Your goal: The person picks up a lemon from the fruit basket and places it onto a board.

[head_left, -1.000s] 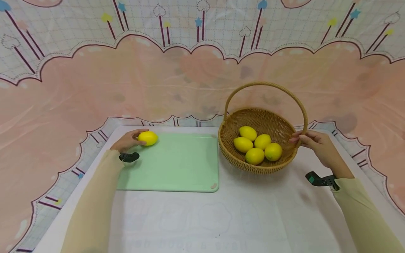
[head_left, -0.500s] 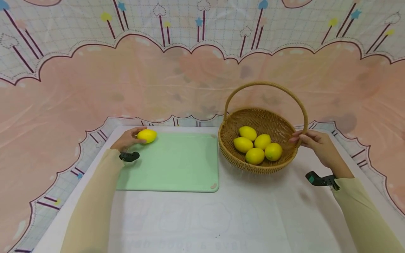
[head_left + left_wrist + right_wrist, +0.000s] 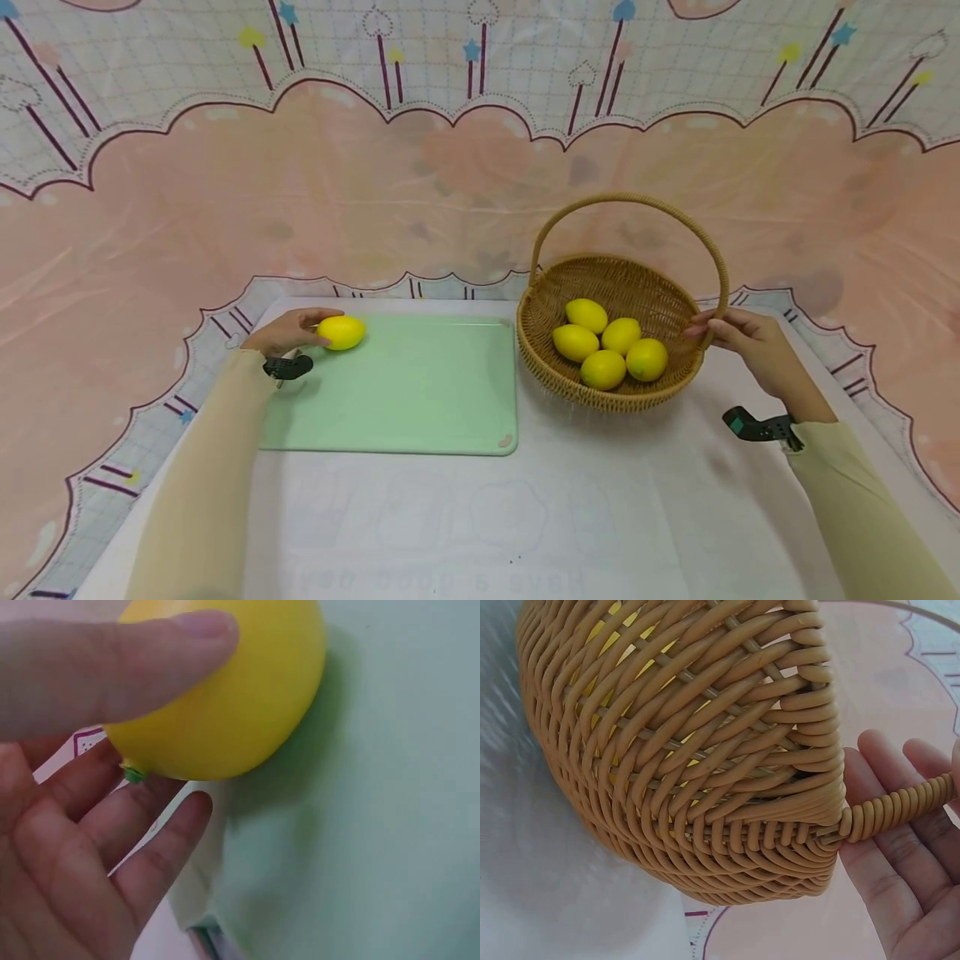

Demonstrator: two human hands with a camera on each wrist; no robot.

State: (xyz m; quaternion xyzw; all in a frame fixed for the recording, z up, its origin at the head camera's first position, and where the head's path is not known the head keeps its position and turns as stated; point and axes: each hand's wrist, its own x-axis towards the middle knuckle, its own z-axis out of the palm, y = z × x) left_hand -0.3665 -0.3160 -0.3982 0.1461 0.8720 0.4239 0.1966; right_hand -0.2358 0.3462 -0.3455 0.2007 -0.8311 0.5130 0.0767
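Observation:
My left hand (image 3: 283,332) pinches a yellow lemon (image 3: 342,332) between thumb and fingers over the back left corner of a pale green cutting board (image 3: 420,392). In the left wrist view the thumb lies across the lemon (image 3: 247,712), whose green stem end points toward the palm. On the right stands a woven wicker basket (image 3: 622,404) with a tall arched handle (image 3: 630,198). Several lemons (image 3: 602,369) lie together inside it. My right hand (image 3: 750,337) grips the handle at its right base, by the rim; the right wrist view shows fingers behind the wrapped handle (image 3: 900,806).
The board and basket share a white-covered table (image 3: 420,525), the basket just right of the board. A patterned pink and white cloth (image 3: 360,192) rises behind the table. Dark camera mounts (image 3: 761,426) are strapped to both wrists.
My left hand has shifted a little to the left with the lemon, after a slight lift. The right hand and the basket keep their place.

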